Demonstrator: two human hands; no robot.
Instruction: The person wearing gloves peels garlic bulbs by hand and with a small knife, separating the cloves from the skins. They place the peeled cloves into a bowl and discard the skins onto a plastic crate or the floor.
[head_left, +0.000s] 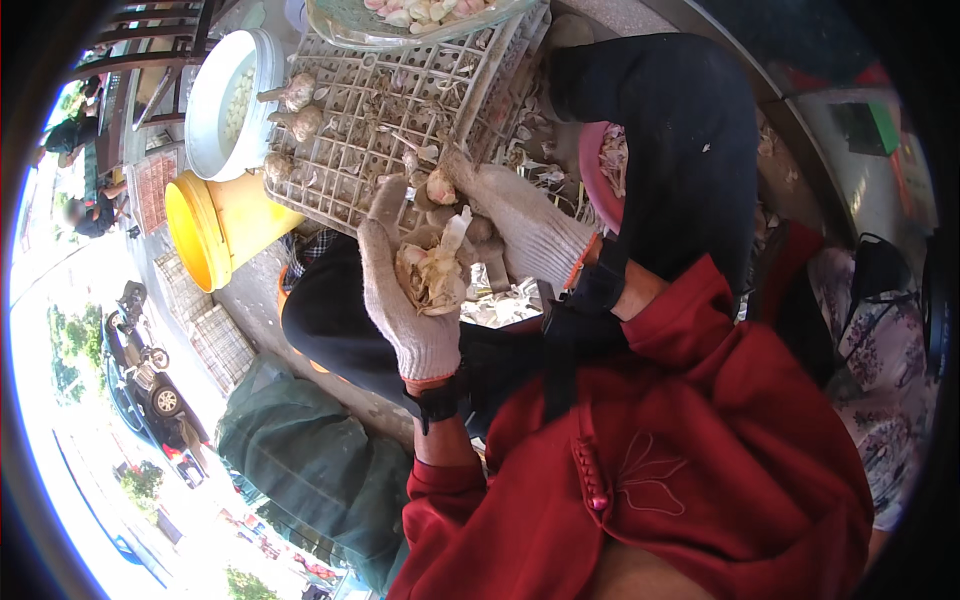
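My left hand (401, 300), in a white knitted glove, cups a partly broken garlic bulb (431, 279) with loose papery skin. Its thumb points up towards the crate. Beside it, my right hand (517, 221), gloved too, pinches a garlic piece (441, 187) between thumb and fingers; some of those fingers are in shadow under it. Both hands are over the near edge of an upturned plastic crate (360, 90), which is strewn with skins and stalk bits. Whole garlic bulbs (301, 122) with stalks lie along the crate's left side.
A lined basin (420, 34) of peeled cloves stands on the crate's far end. Left of it are a white bucket (199, 112) holding pale cloves and a yellow bucket (240, 225). A pink basin (600, 180) of scraps sits by my knee. A green sack (315, 457) lies lower left.
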